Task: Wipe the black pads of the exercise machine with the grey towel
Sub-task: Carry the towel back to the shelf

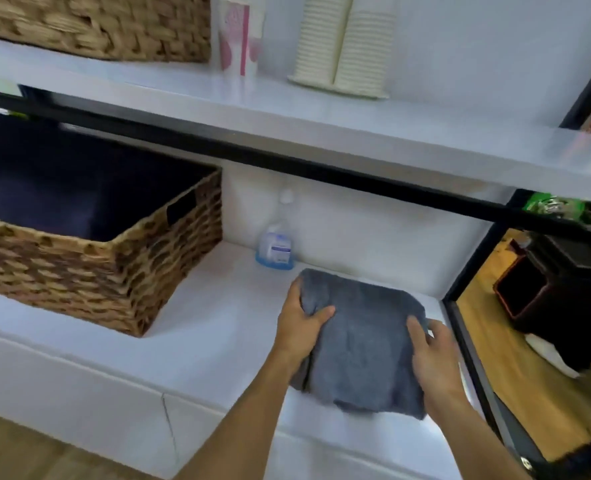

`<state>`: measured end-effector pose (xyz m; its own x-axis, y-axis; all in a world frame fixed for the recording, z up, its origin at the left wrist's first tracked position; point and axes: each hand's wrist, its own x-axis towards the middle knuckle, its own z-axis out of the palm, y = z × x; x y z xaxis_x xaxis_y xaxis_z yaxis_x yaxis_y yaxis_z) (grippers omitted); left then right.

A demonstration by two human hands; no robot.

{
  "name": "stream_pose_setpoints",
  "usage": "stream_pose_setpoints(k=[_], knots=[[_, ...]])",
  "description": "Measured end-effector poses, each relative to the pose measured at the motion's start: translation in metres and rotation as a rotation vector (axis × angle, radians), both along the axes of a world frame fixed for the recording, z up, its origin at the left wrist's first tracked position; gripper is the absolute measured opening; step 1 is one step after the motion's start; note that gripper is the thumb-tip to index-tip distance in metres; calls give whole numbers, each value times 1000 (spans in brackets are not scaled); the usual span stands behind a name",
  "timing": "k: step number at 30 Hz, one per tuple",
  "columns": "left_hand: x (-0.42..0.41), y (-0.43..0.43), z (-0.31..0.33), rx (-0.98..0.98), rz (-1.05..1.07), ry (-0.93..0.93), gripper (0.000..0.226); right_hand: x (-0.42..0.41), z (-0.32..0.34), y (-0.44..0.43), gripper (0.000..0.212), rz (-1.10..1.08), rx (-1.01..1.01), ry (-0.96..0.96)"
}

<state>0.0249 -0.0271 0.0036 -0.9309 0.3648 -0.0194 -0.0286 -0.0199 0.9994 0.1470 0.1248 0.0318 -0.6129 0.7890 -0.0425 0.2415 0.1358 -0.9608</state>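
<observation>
A folded grey towel (363, 344) lies on the white lower shelf (217, 327), towards its right end. My left hand (299, 327) grips the towel's left edge, thumb on top and fingers curled under. On the right edge, my right hand (434, 362) holds the towel the same way. No exercise machine or black pads are in view.
A wicker basket (120, 275) with dark cloth inside stands left of the towel. A small blue-bottomed bottle (275, 249) sits just behind it. The upper shelf (321, 119) holds another basket, a pink-white container and stacked cups. A black frame post (477, 368) borders the right side.
</observation>
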Motion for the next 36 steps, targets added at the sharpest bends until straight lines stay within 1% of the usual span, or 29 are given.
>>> stream_pose_setpoints(k=[2, 5, 7, 9, 11, 12, 13, 15, 16, 17, 18, 19, 20, 21, 23, 24, 26, 28, 30, 32, 33, 34, 36], knots=[[-31, 26, -14, -40, 17, -1, 80, -32, -20, 26, 29, -15, -15, -1], [-68, 56, -23, -122, 28, 39, 73, -70, -41, 56, 31, -3, 1, -33], [-86, 68, -26, -169, 41, 82, 74, -87, -47, 69, 30, 6, 30, -11], [-103, 75, -30, -198, 61, 142, 80, -100, -47, 75, 25, 17, 61, 13], [-113, 80, -36, -246, 43, 232, 75, -108, -51, 80, 28, 30, 129, -4], [-115, 82, -41, -314, -6, 295, 68, -110, -56, 82, 30, 47, 224, -55], [-113, 83, -45, -455, -84, 373, 62, -111, -61, 84, 30, 62, 360, -138], [-109, 87, -53, -859, -237, 542, 59, -109, -74, 85, 30, 61, 643, -262], [-108, 89, -56, -1016, -257, 608, 59, -108, -79, 83, 29, 82, 756, -262], [-108, 92, -55, -1117, -251, 656, 58, -107, -83, 81, 28, 124, 843, -261], [-108, 94, -53, -1167, -244, 703, 56, -106, -87, 79, 29, 169, 911, -273], [-107, 96, -54, -1186, -254, 755, 54, -104, -91, 79, 34, 205, 927, -320], [-107, 96, -55, -1188, -280, 786, 53, -105, -98, 83, 45, 227, 923, -362], [-107, 94, -57, -1179, -310, 784, 53, -105, -102, 87, 61, 246, 925, -416], [-107, 86, -64, -1166, -332, 701, 57, -109, -117, 101, 95, 318, 1001, -501], [-108, 83, -66, -1172, -319, 673, 59, -110, -123, 108, 107, 348, 1017, -530], [-106, 81, -66, -1198, -294, 648, 63, -110, -122, 112, 116, 375, 982, -549], [-104, 81, -64, -1206, -273, 630, 66, -106, -114, 105, 121, 377, 969, -517], [-104, 81, -63, -1209, -264, 623, 66, -102, -106, 101, 125, 379, 946, -530], [-101, 81, -60, -1212, -247, 615, 64, -100, -101, 99, 124, 385, 933, -566], [-97, 82, -58, -1214, -223, 620, 63, -99, -98, 96, 116, 398, 932, -596], [-95, 82, -56, -1197, -174, 645, 60, -98, -93, 94, 99, 392, 933, -600], [-90, 82, -47, -1086, -43, 691, 52, -94, -76, 85, 56, 301, 889, -511]])
